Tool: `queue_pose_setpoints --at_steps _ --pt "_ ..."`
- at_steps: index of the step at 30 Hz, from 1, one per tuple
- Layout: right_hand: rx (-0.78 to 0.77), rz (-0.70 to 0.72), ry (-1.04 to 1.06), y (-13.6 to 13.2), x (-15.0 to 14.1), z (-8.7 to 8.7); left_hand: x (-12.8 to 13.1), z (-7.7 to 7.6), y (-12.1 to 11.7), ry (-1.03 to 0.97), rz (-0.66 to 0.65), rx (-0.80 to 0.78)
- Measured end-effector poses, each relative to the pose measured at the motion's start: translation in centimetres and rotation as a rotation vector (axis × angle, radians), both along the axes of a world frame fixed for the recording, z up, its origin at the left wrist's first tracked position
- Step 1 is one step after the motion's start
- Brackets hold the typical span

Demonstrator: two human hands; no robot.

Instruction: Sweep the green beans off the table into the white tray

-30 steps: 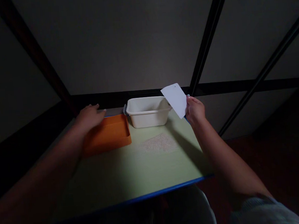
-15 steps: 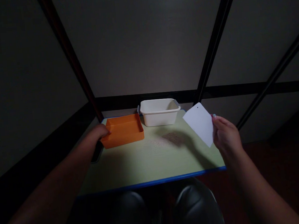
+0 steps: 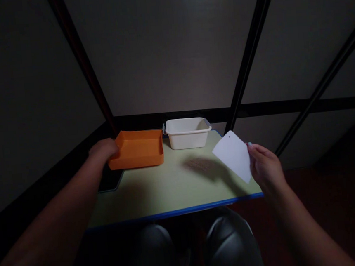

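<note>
My left hand (image 3: 104,149) grips the left side of a shallow orange tray (image 3: 140,148), its thumb over the rim. The tray is at the left of the table, and no contents show in it. In my right hand (image 3: 265,162) is a white flat sheet (image 3: 234,156) with a small dark hole near its top corner, pinched at its right edge and held above the table. Fine pale grains (image 3: 199,163) lie scattered on the table between the hands, partly in the shadow of my right hand.
A white plastic tub (image 3: 188,139) with grey handles stands at the back of the pale green table (image 3: 170,191), which has a blue edge. A dark flat device (image 3: 112,182) lies under the tray's near left side. Panelled walls close in behind and at left.
My left hand has shifted the orange tray to the left and slightly up, uncovering more of the dark device. The white sheet in my right hand has moved a little left and down.
</note>
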State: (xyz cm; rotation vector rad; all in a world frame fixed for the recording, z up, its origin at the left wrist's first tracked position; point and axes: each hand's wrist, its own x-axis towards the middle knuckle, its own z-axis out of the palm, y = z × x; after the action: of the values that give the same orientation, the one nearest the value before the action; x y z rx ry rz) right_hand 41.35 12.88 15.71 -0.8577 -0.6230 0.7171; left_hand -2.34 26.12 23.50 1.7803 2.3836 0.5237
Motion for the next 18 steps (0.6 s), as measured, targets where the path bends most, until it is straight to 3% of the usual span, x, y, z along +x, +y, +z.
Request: queue_pose_setpoints --at_steps 6,9,14,18 --pt "-0.071 0.195 0.018 -1.0 -3.1 -1.3 -0.2 2.9 -5.3 0.205 0.197 -0.152" --pt "-0.093 0.286 0.058 -2.0 -5.4 -1.3 0.9 3.3 -9.6 0.241 0.175 -0.160" --pt "-0.091 0.372 0.153 -5.9 -7.8 -0.7 5.3 1.1 -16.9 0.206 -0.035 -0.170" --pt "-0.083 0.298 0.197 -10.7 -7.4 -1.3 8.9 -1.8 -21.1 0.080 -0.211 -0.158"
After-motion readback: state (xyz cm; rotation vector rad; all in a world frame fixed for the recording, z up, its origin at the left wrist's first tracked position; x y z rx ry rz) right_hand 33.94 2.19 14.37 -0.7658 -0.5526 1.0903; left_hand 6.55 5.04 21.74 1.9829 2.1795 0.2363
